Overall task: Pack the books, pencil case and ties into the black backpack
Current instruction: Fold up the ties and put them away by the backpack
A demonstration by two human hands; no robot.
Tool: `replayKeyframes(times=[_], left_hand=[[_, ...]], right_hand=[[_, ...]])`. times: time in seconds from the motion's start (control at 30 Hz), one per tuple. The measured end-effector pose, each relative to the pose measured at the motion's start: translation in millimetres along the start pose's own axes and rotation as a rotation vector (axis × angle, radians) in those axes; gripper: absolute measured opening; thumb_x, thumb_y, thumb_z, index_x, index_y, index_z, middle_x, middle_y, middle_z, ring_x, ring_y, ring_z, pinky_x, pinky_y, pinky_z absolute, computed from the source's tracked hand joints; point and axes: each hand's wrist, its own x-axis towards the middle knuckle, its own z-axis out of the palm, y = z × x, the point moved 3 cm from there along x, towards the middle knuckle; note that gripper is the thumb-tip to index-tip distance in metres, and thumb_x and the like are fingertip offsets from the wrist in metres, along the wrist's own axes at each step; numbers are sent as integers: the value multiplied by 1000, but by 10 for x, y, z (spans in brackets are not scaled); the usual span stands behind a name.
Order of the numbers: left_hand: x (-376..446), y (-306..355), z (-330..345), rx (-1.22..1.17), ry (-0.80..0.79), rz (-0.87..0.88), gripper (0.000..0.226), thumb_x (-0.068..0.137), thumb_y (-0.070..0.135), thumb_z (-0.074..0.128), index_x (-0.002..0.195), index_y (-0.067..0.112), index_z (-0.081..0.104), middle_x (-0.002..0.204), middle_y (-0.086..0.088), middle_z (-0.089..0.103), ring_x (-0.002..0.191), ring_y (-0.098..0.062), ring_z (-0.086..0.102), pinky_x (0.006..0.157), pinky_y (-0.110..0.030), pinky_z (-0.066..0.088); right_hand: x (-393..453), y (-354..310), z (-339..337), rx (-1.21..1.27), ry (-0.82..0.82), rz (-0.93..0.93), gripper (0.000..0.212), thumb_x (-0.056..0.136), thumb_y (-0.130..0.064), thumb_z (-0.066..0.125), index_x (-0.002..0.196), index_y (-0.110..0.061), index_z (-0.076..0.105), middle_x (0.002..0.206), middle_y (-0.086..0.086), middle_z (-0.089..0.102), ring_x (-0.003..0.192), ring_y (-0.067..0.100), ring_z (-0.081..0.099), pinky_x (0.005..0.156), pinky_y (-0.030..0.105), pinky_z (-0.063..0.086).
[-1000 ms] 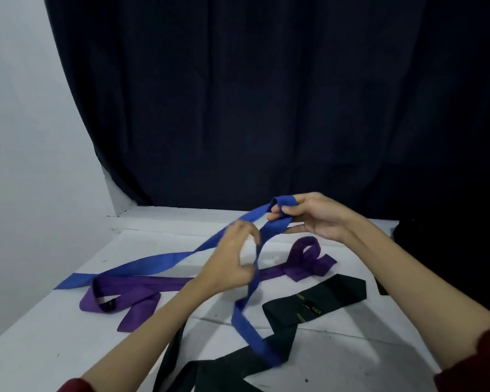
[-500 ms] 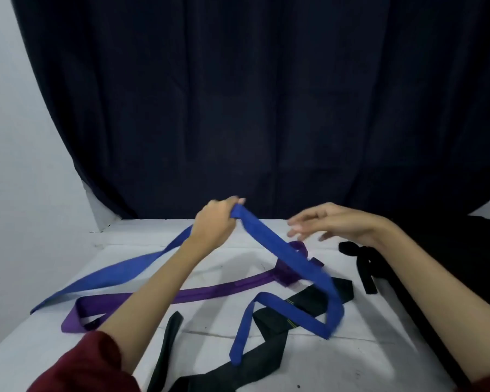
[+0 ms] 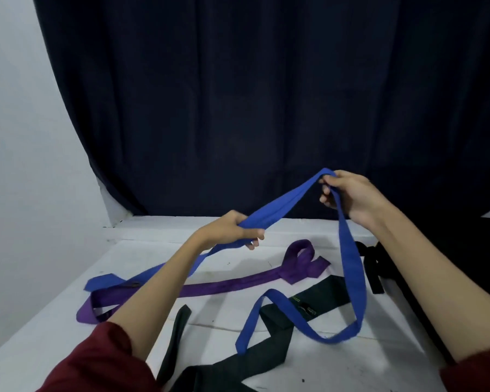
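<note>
My feed is dim and cool, the dark curtain [image 3: 266, 94] swallowing detail. I see soft shadows under the arms on the white table [image 3: 337, 369]. Edges bow with wide-angle distortion.

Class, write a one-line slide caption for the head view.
Both hands, left hand and right hand, hold a blue tie above purple tie and black tie.

The long black fabric tie [image 3: 277, 352] runs off the bottom edge. The left forearm hides part of the purple fabric tie [image 3: 238, 284].

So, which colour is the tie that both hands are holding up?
Blue. The blue tie shows best in the head view, the only one.
</note>
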Motion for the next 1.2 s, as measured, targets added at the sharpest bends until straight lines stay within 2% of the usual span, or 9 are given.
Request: replayKeyframes(times=[0.17,0.37,0.43,0.53,0.83,0.93,1.03,1.1,1.2], left_hand=[[-47,285,-210,-260,118,73,30,101,23,43,94,5,67,78,-8,71,65,-15,68,64,-22,54],[39,1079,-496,-212,293,268,34,101,24,45,76,8,62,67,-4,65,58,-9,63,59,-17,50],[70,1248,-650,-231,350,304,35,101,24,46,72,9,59,65,-4,62,56,-10,60,59,-19,49],[95,1466,-906,-297,407,317,30,100,23,47,74,12,55,61,0,55,52,-8,54,59,-23,47],[155,1957,-852,-296,171,325,31,102,33,40,103,18,67,94,-1,73,90,-16,69,89,-35,53],[165,2063,-709,-657,31,372,22,100,24,44,93,13,62,73,5,69,70,-9,67,68,-23,56],[105,2252,-825,-935,31,415,9,91,26,52,87,19,55,52,11,54,41,0,48,44,-11,41],[97,2364,-972,-649,191,491,8,91,20,55,84,16,57,50,10,56,39,0,47,43,-10,38],[166,2338,-1110,96,718,497,9,87,10,64,79,7,66,59,1,65,48,-3,58,49,-12,45]], right_hand=[[-46,15,41,-367,-116,7,15,83,1,62,86,-13,66,71,2,64,59,14,60,53,19,45],[-61,-276,421,-83,-490,-39,25,76,-33,71,89,-12,69,60,-5,40,51,8,35,57,24,32],[-28,-509,457,92,-481,-41,28,79,-41,62,81,-14,66,59,-5,33,49,7,32,56,23,31],[43,-890,453,62,-392,-109,19,83,-24,60,66,-18,57,58,-5,35,47,6,34,52,21,30],[16,-2001,431,135,-409,-380,20,95,-8,45,82,-13,59,60,-4,58,53,7,54,56,17,46],[26,-2162,309,111,-437,-379,27,95,-7,40,72,-15,53,55,-6,46,50,7,43,59,20,35],[49,-2326,80,98,-445,-391,40,91,-10,42,59,-20,63,53,-8,35,50,7,30,59,22,29],[33,-2384,-42,-45,-447,-441,35,89,-6,47,60,-20,63,54,-7,39,51,7,35,58,22,33],[105,-2217,-118,-757,-213,-539,20,81,-1,65,66,-12,59,56,-1,55,51,5,50,52,18,37]])
